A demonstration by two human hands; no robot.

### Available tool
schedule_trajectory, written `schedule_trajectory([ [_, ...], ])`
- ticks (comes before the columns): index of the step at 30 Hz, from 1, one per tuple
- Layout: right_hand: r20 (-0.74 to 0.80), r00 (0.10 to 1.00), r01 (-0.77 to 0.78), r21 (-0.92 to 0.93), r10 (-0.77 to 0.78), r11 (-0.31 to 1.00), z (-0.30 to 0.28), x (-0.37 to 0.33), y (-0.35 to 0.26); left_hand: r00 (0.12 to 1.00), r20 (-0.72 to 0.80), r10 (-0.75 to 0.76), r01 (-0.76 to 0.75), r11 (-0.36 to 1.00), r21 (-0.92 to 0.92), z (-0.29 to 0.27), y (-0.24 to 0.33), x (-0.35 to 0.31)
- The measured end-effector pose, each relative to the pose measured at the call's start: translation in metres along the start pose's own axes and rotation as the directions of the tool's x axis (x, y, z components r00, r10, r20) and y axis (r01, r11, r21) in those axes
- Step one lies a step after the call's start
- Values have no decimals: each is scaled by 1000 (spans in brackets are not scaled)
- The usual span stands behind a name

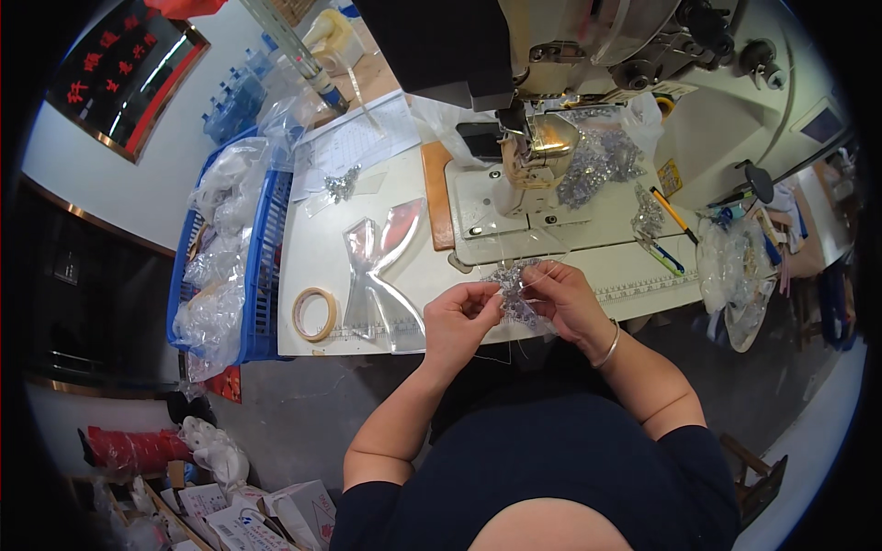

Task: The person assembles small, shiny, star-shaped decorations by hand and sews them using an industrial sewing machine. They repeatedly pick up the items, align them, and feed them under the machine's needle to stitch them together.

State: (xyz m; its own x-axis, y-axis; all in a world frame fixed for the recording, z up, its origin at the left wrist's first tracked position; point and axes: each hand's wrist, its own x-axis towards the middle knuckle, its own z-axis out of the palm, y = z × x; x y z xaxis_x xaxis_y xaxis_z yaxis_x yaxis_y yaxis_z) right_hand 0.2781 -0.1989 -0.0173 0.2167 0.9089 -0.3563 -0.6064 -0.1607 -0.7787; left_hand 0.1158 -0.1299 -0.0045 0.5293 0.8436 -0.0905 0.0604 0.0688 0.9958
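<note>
At the front edge of the sewing table, my left hand (462, 320) and my right hand (562, 296) pinch a sparkly silver rhinestone piece (516, 283) from its two sides. Clear film and thin threads show around it. The fingertips of both hands are closed, and the underside of the piece is hidden. Just beyond stands a sewing machine (542, 151), its needle area above a white metal plate (473, 207). More silver sparkly pieces (597, 165) lie heaped beside the machine head. To the left are clear plastic cut shapes (372, 285).
A roll of tan tape (314, 314) lies at the table's left front. Beyond it, a blue basket (253, 275) holds clear plastic bags. Papers (363, 138) and a small silver pile (343, 184) lie at the back left. An orange pen (673, 214) and a plastic bag (730, 266) are right.
</note>
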Motion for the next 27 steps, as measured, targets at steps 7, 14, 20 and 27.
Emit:
schedule_trajectory([
  [7,29,1000,10,21,-10,1000,-1,1,2,999,-18,47,-46,997,54,0,-4,0],
  [14,42,999,-15,17,14,1000,-2,2,3,995,-31,96,-91,987,133,-1,-6,0],
  [20,51,999,-8,32,7,999,0,1,3,994,-23,104,-100,985,143,-2,-6,1],
  [27,50,999,-21,25,20,999,-3,4,5,998,-8,66,-65,989,136,-3,-5,1],
])
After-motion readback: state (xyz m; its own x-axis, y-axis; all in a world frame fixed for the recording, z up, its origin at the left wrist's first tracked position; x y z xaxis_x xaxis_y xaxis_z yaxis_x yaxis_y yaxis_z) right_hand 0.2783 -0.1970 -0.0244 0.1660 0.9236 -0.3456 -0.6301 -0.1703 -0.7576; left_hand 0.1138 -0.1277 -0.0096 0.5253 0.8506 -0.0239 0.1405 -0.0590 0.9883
